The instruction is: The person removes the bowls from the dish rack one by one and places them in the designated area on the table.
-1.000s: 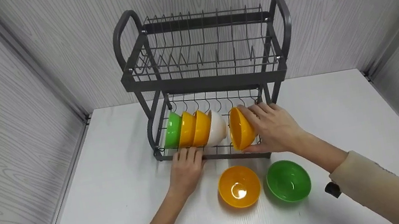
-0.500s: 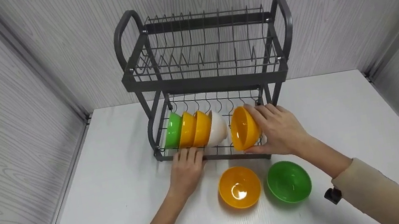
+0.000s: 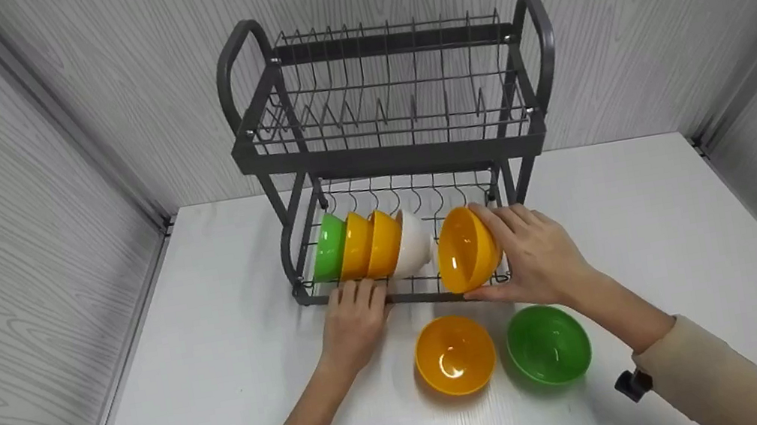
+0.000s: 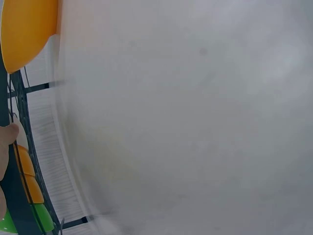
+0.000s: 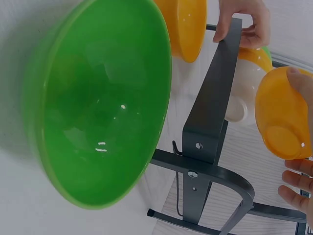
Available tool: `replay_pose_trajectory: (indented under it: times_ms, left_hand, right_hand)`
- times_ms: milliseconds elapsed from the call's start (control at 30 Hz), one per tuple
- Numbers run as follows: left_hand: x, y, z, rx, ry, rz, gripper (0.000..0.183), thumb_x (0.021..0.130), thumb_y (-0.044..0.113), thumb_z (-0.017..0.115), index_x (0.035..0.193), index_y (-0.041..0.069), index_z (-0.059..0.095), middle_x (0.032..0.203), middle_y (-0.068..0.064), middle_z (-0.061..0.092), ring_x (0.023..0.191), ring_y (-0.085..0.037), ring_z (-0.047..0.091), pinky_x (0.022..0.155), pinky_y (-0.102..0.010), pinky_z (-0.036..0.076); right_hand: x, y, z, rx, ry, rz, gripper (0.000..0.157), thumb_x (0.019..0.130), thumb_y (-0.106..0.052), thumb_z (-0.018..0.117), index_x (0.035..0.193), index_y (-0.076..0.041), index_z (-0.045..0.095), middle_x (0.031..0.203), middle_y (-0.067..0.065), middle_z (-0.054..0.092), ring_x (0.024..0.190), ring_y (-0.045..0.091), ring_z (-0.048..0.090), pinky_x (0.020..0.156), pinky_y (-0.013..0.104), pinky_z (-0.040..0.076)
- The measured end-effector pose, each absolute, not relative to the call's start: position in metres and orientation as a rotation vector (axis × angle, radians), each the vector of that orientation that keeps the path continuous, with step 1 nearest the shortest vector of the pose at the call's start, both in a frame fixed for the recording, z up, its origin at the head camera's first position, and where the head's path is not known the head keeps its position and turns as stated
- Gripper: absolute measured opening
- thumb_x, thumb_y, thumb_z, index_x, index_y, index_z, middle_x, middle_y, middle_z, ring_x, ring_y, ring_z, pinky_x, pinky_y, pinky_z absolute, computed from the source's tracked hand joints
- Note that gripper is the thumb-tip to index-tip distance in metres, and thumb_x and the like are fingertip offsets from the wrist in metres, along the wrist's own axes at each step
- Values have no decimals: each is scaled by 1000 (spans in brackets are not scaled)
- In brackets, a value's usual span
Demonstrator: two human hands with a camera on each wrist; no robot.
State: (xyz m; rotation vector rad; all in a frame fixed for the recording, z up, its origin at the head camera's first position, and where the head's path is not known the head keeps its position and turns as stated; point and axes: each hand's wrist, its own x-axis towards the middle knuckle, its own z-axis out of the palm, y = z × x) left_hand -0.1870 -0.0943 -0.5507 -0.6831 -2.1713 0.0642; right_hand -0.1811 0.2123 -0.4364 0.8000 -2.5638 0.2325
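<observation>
My right hand holds an orange bowl by its rim, thumb below and fingers above. Tilted on its side, the bowl has its mouth facing left, over the right part of the dish rack's lower tier. On the rack's front lower rail, my left hand grips with the fingers over the bar; the right wrist view shows its thumb on the rail's front. Left of the held bowl stands a nested row: a white bowl, two orange bowls and a green bowl. Whether the held bowl touches the wires is unclear.
Above the hands is the dark rack's upper tier, with wire slots and side handles. On the white table in front of the rack, an orange bowl and a green bowl sit mouth up. Grey panels stand behind and at both sides.
My right hand has moved slightly right and toward the front with the orange bowl, whose mouth now turns more upward. The left hand keeps its place on the rail.
</observation>
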Motion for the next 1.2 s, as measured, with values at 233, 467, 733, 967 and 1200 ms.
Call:
replay_pose_trajectory:
  times_ms: [233, 467, 733, 967, 1200]
  left_hand:
    - [-186, -94, -548, -690, -2179, 42, 38, 78, 31, 93, 99, 9, 70, 96, -6, 69, 88, -25, 60, 72, -36, 52]
    - [-187, -93, -548, -681, -2167, 41, 38, 77, 31, 93, 96, 9, 69, 94, -6, 67, 86, -26, 60, 71, -36, 51]
    - [-186, -93, -549, -685, -2171, 54, 38, 78, 31, 93, 96, 9, 69, 94, -6, 67, 87, -26, 60, 71, -36, 52]
    - [-182, -93, -547, -680, -2210, 77, 40, 80, 37, 92, 100, 10, 70, 96, -5, 67, 89, -26, 61, 74, -36, 53]
    - [-174, -92, -544, -672, -2304, 23, 45, 88, 50, 82, 105, 10, 70, 102, -6, 68, 93, -25, 62, 82, -37, 57]
  right_hand:
    - [-176, 212, -443, 787, -2581, 278, 120, 67, -73, 85, 157, -8, 40, 130, 13, 68, 112, 32, 65, 94, 47, 62]
    - [-174, 213, -451, 802, -2540, 329, 121, 64, -73, 87, 157, -10, 42, 132, 12, 68, 110, 30, 64, 90, 45, 63]
    - [-170, 210, -458, 792, -2527, 368, 121, 61, -71, 90, 155, -10, 44, 125, 10, 69, 106, 28, 64, 86, 43, 62]
    - [-165, 208, -461, 795, -2522, 387, 122, 62, -71, 89, 156, -8, 44, 127, 11, 69, 108, 30, 64, 88, 44, 62]
    - [-160, 206, -464, 787, -2516, 391, 121, 61, -72, 89, 155, -10, 44, 121, 10, 69, 104, 28, 65, 85, 42, 62]
